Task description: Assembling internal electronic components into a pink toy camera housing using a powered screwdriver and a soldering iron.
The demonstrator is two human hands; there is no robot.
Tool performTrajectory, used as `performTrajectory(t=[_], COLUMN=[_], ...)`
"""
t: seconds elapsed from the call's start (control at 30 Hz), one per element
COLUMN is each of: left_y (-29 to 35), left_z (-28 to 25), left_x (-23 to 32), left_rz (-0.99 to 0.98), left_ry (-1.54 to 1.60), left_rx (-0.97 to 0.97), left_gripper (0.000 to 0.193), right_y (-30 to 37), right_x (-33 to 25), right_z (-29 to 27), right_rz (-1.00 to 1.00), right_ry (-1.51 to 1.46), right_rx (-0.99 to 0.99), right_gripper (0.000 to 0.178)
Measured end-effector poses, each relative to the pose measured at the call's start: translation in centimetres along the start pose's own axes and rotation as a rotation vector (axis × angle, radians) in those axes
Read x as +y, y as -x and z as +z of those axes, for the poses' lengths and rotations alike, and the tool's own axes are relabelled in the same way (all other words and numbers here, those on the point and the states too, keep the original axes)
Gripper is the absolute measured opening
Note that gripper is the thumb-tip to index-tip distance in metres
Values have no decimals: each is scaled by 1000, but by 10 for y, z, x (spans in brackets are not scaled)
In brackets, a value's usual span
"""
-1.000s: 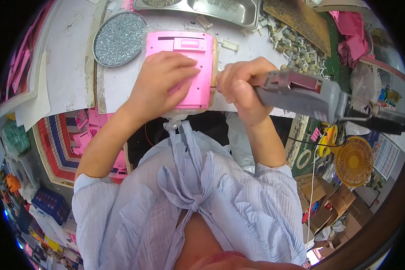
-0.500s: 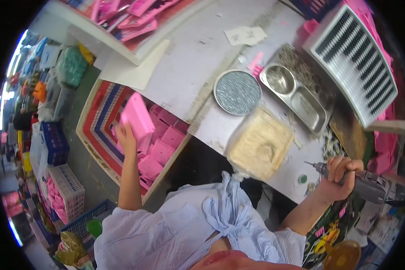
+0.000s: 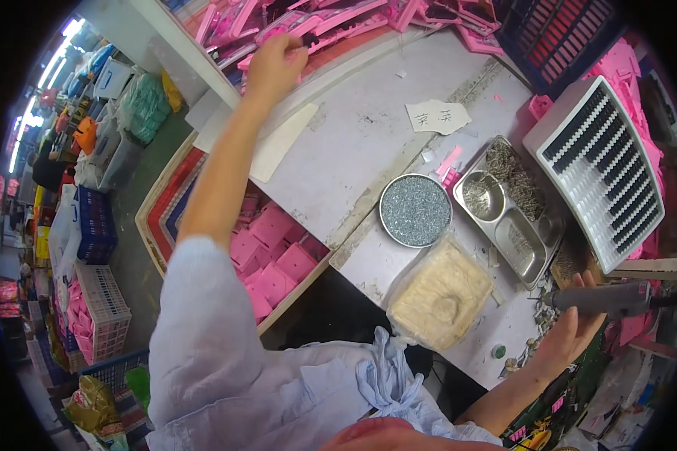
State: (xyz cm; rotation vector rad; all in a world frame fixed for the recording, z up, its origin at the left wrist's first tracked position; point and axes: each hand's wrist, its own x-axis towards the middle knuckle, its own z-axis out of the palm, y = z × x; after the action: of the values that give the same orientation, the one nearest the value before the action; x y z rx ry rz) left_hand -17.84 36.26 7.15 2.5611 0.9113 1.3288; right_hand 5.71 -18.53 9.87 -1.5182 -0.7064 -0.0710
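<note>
My left hand [image 3: 274, 69] reaches into the tray at the far left, its fingers curled against the pink plastic parts [image 3: 346, 21]; it seems to pinch one, though the fingertips are partly hidden. At the right, an electric screwdriver [image 3: 609, 299] lies across the fingers of my right hand [image 3: 572, 332]. The thumb is on the near side and fingertips show beyond the tool, so the hold looks loose. Below my left forearm, pink flat cases [image 3: 274, 259] fill an open drawer with a striped lining [image 3: 158, 218].
On the table stand a round tin of small metal pieces [image 3: 416, 210], a steel compartment tray with screws [image 3: 523, 244], a yellowish plastic-wrapped block [image 3: 444, 297] and a paper note [image 3: 436, 117]. A white rack with black rows [image 3: 602, 173] and a dark blue basket [image 3: 560, 37] border the right.
My left hand has left the pink case over the drawer and moved up and away to the far tray. My right hand has loosened from a fist around the screwdriver. The view has shifted.
</note>
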Motion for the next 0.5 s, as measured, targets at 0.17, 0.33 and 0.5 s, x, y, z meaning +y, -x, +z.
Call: performTrajectory(t=[0.17, 0.33, 0.5], left_y=[-91, -159, -202], left_z=[71, 83, -9], left_x=[-105, -154, -159], left_rz=[-137, -301, -353], left_ry=[-605, -456, 80], left_rx=[-325, -409, 1], left_gripper=[64, 52, 39], right_y=[26, 57, 67], right_x=[-10, 1, 10], right_z=[-25, -51, 1], right_rz=[37, 86, -9], right_ry=[147, 217, -50], right_rx=[85, 163, -49], right_gripper=[78, 66, 48])
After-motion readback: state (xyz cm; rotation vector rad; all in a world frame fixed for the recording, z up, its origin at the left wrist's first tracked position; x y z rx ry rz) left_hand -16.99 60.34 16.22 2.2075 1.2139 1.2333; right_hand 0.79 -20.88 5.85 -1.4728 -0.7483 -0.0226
